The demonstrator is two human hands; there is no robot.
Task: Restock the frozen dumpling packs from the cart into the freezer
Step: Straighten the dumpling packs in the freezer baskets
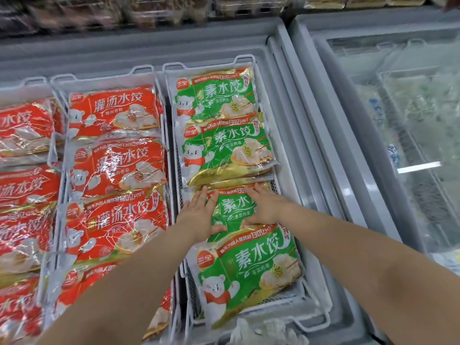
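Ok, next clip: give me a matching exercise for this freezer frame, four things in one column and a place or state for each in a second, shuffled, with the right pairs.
Things
1. green pack under both hands
2. nearest green pack
3. red packs
4. neighbouring freezer

Places or states
A. in the baskets to the left of the green ones
B. closed under a glass lid, on the right
C. at the near end of the right-hand basket, overlapping the pack beyond it
D. pressed flat by the left hand and the right hand

Pairs: 1-D, 2-C, 3-A, 4-B
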